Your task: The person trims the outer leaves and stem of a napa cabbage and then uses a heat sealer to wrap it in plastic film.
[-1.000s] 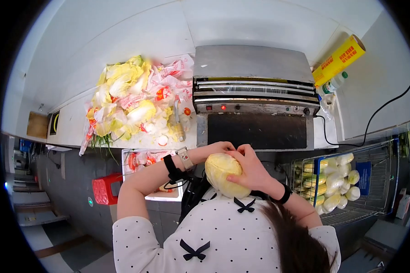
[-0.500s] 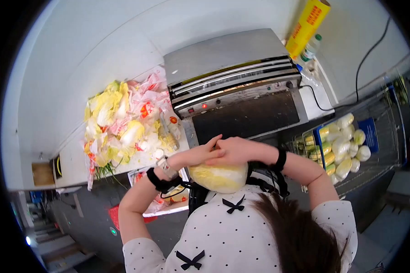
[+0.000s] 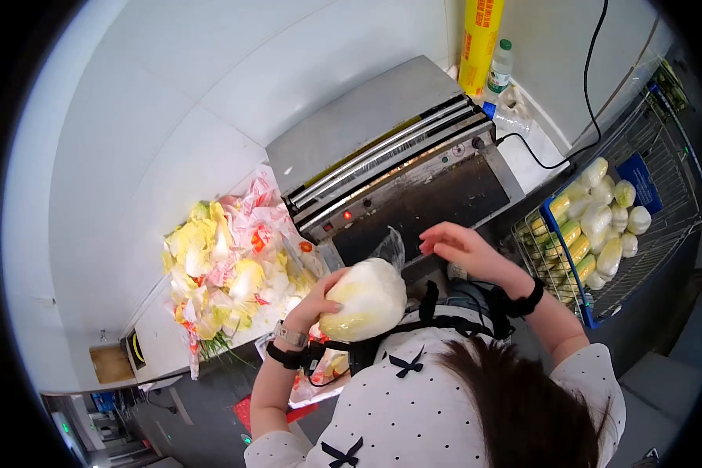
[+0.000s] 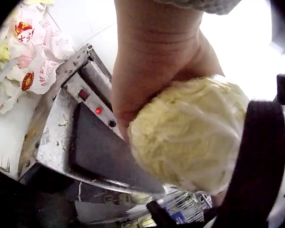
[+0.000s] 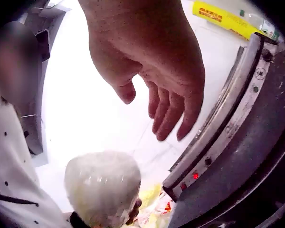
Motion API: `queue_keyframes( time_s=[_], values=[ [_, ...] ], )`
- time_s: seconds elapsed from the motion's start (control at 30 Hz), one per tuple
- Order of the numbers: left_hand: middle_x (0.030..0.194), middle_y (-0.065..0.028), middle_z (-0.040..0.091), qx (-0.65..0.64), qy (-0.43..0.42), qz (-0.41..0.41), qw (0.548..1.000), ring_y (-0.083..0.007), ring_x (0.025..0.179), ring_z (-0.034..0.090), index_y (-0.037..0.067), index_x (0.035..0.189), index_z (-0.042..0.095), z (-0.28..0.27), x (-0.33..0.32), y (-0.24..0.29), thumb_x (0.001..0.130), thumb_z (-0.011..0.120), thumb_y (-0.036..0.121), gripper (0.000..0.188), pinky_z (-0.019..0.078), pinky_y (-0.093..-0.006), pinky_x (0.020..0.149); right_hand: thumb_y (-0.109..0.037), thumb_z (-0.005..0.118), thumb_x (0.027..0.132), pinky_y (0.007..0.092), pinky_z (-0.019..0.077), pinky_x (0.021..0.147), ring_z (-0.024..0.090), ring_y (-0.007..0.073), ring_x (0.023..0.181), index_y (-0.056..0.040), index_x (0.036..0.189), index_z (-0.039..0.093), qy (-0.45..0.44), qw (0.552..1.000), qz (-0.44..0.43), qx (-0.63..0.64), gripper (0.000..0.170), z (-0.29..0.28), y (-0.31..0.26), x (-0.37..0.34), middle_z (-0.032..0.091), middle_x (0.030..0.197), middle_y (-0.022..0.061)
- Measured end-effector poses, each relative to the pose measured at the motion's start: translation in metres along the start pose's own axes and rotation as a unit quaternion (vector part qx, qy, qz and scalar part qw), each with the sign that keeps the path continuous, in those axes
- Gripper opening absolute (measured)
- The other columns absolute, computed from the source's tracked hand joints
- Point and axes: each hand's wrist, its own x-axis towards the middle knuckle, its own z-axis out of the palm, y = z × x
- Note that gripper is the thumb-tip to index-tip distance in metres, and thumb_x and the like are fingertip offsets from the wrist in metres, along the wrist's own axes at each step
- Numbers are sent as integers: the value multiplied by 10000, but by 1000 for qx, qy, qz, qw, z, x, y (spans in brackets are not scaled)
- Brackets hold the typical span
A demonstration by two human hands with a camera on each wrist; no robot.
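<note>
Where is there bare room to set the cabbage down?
Bare counter shows left of the leaves, and in a small patch between machine and cable. The dark plate below the controls looks mostly free. Crowded: leaves and bags left of the machine; the loaded cart.

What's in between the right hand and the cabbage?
A loose flap of clear plastic wrap sticks up from the cabbage there, with a gap before the right hand. The head view shows it.
</note>
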Motion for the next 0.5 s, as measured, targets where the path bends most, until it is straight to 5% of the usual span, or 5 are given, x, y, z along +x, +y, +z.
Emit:
queue_keyframes(
  time_s=[0.1, 0.23, 0.3, 0.4, 0.5],
  values=[
    [1304, -178, 431, -85, 22, 38, 995, -301, 1186, 460, 11, 1366, 242, 6, -16, 19, 581, 761, 390, 1014, 408, -412, 973, 13, 574, 807, 307, 465, 800, 572, 221, 952, -34, 997, 601, 31, 944, -259, -203, 198, 21, -33, 1, 579, 1040, 90],
    [1359, -156, 376, -267, -31, 115, 956, -305, 1222, 415, 113, 1380, 262, 23, -29, 18, 870, 410, 522, 671, 393, -476, 975, -18, 604, 790, 349, 460, 812, 554, 256, 977, -56, 1061, 578, 43, 881, -377, -283, 275, 47, -85, 18, 575, 1065, 110],
    [1375, -180, 339, -277, 71, 127, 950, -345, 1227, 396, 93, 1387, 231, 39, -32, 22, 712, 555, 605, 907, 373, -493, 990, -71, 597, 817, 355, 457, 819, 550, 265, 985, -54, 1106, 549, 101, 851, -393, -333, 293, 63, -102, 30, 571, 1071, 125],
    [1384, -184, 323, -265, 131, 133, 946, -364, 1229, 390, 85, 1388, 223, 47, -42, 22, 642, 601, 660, 1015, 361, -502, 998, -173, 547, 874, 349, 454, 821, 568, 280, 946, -36, 1161, 497, 137, 932, -216, -255, 322, 78, -84, 44, 579, 1048, 145],
    [1359, -173, 371, -270, 70, 153, 948, -341, 1216, 416, 57, 1364, 278, 49, -50, 18, 677, 592, 622, 943, 370, -487, 995, -252, 498, 911, 285, 456, 786, 593, 178, 843, 26, 1029, 555, -11, 991, -107, -76, 308, 72, -71, 48, 622, 910, 115]
  ],
)
